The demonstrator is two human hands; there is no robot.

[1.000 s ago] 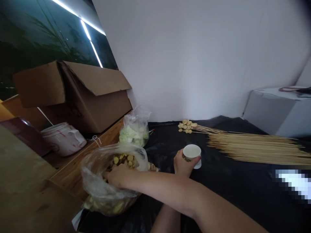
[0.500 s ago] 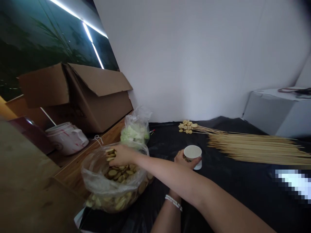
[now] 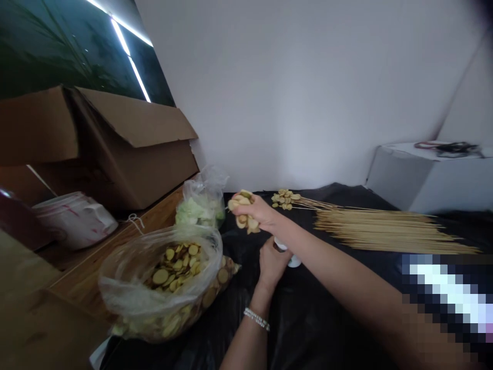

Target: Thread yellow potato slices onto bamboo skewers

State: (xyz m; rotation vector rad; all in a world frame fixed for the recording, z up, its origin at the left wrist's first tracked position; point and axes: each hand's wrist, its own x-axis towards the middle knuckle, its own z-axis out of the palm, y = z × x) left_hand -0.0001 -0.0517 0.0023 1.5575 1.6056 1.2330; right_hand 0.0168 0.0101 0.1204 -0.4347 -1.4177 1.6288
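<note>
A pale wall (image 3: 316,92) rises behind the far edge of the black-covered bench (image 3: 331,318); an open cardboard box (image 3: 146,159) stands on a wooden ledge (image 3: 82,277) along the bench's left edge; a white box (image 3: 408,177) sits by the far right corner; thin wooden skewers (image 3: 385,231) lie in a wide layer towards that corner, a few reaching left with pale round slices (image 3: 285,198) threaded on their tips near the far edge; an open clear bag (image 3: 162,313) full of yellowish slices rests at the left edge, a smaller bag (image 3: 202,205) of pale green pieces just beyond it; the right hand (image 3: 258,209), above the bench near the far edge, has its grip closed round a handful of slices (image 3: 244,218); the left hand (image 3: 272,262), nearer the middle, grips a white cup (image 3: 295,261), partly hidden behind the right forearm; a beaded bracelet (image 3: 257,318) circles the left wrist.
</note>
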